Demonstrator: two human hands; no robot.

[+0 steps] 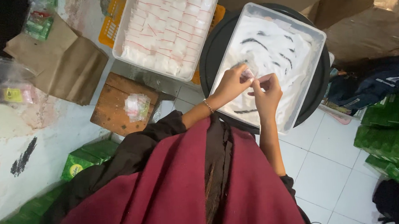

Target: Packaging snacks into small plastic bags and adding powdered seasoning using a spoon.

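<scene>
We are working over the clear plastic tray [314, 37] of white powder, which is sitting on a round black tub [215, 45] on the tiled floor. Our left hand [231, 85] and right hand [267, 93] are meeting just above the powder, fingertips pressed together, both pinching a small clear sachet [250, 74] between them. The sachet is tiny and see-through, so we cannot quite tell whether it is already holding powder or whether its mouth is open.

We are judging that this is the filling or closing step for one sachet. The next move is calling for a steady pinch along its top edge, keeping it level over the tray so that nothing is spilling onto the floor.

The powder is looking fine and soft, lying in an uneven layer with dark streaks where the tray's bottom is showing through. To the left, a second white tray [117, 48] is holding rows of small filled packets [170, 29], white with thin red lines, resting on an orange crate [108, 24]. Nearer us, a small heap of empty sachets [137, 106] is lying on a wooden board [113, 113].
</scene>
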